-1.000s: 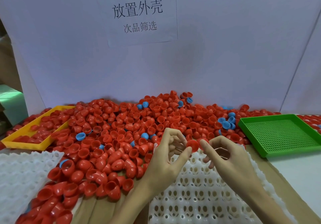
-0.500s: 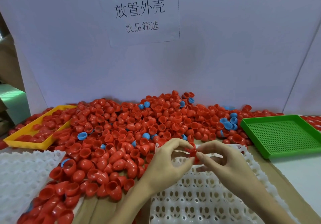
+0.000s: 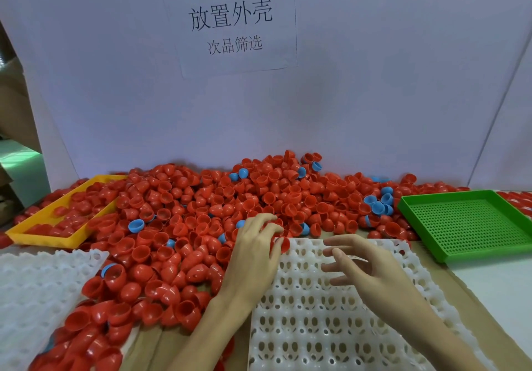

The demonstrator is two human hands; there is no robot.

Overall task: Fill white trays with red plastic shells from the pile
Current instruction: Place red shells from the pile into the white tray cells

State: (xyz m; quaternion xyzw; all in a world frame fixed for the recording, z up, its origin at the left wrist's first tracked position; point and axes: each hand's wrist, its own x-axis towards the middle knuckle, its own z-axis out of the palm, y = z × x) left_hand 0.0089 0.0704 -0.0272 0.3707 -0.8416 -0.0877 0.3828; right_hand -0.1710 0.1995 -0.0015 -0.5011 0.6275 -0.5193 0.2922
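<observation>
1. the left hand (image 3: 253, 258) sets a red shell (image 3: 283, 244) at the far-left corner of the white tray (image 3: 331, 327), fingers curled down on it — likely seating it in a pocket.
2. the right hand (image 3: 371, 270) hovers over the tray, fingers spread, holding nothing.
3. the pile of red shells (image 3: 201, 212) lies just beyond, within easy reach.
4. the paper sign (image 3: 230, 22) reads "放置外壳" — below, "次品筛选".

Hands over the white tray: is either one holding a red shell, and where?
The left hand has its fingertips on a red shell at the white tray's far corner; the exact hold is hidden. The right hand holds nothing.
</observation>
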